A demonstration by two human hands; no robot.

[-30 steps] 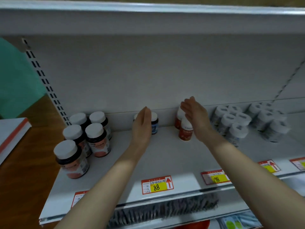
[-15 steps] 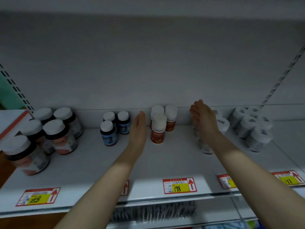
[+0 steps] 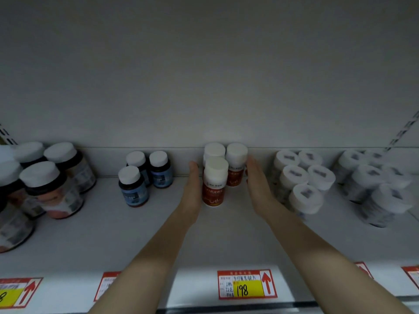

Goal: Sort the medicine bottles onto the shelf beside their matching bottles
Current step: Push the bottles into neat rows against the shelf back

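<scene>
Three red bottles with white caps (image 3: 214,184) stand in a cluster at the back middle of the white shelf (image 3: 136,236). My left hand (image 3: 192,191) is flat and upright against the left side of the front red bottle. My right hand (image 3: 257,184) is flat and upright just right of the cluster, close to the rear right bottle. Both hands have straight fingers and hold nothing. Three blue bottles (image 3: 133,189) stand to the left of my left hand.
Several large dark bottles with white caps (image 3: 49,189) fill the left end. Two groups of white bottles (image 3: 303,184) stand to the right, another group (image 3: 376,189) farther right. Price tags, one reading 198 (image 3: 247,287), line the shelf's front edge.
The view shifted right and closer. My left hand moved from beside the blue bottles to the red cluster's left side; my right hand closed in on its right side.
</scene>
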